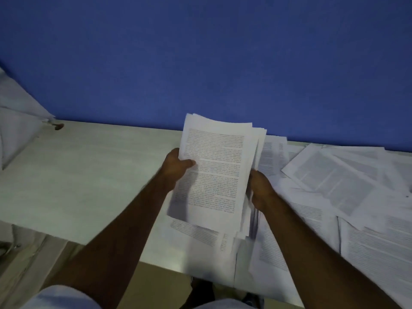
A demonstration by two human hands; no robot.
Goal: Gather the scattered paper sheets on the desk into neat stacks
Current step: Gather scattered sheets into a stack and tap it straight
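A bundle of printed sheets (214,172) is held up above the counter (78,175), roughly at the middle of the view. Its long axis runs from near to far, with the far end leaning a little to the right and tipped up toward the blue wall (200,59); the printed face of the top sheet looks back at the camera. The edges are not squared (several sheets fan out past the right and near edges).

The left hand (176,168) clasps the bundle's left edge, thumb lying across the printed face and fingers hidden behind. The right hand (260,190) grips the right edge lower down, fingers curled around the fanned sheets.

Under and to the right of the bundle, loose sheets (334,197) lie spread over the counter, overlapping at different angles and reaching to the right edge of the view. One sheet (207,253) lies directly beneath the bundle and hangs over the near edge of the counter. The left half of the counter is bare pale wood-grain.

At the far left corner sits a small brown object (59,126), too blurred to name, beside pale fabric or paper (15,121) piled against the wall. Both bare forearms cross the near part of the scene, the right one lying over the scattered sheets.
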